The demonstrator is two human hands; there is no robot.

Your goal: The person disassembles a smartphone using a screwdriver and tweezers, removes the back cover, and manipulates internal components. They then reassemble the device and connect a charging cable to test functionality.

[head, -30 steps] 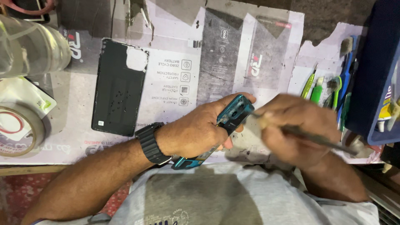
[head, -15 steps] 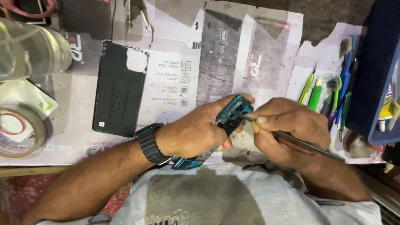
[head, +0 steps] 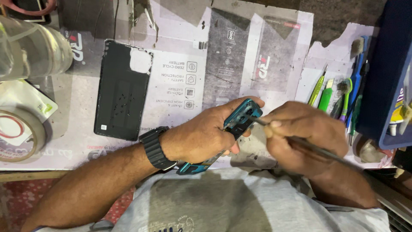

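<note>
My left hand (head: 206,133) grips a teal phone frame (head: 242,117) tilted across my lap edge, its lower corner (head: 191,168) showing under my wrist. A black watch sits on that wrist. My right hand (head: 300,137) holds a thin dark tool (head: 317,149) like a pen, its tip touching the phone's upper end near the camera cutout. A black phone back cover (head: 120,92) lies flat on the mat to the left, apart from both hands.
A printed paper mat (head: 223,56) covers the bench. A clear jar (head: 30,49) and a tape roll (head: 15,137) stand at left. Several green and blue hand tools (head: 339,94) lie at right beside a blue bin (head: 386,73).
My right hand has shifted left and up, bringing the tool's tip onto the phone's top end. The left hand and phone stay almost still.
</note>
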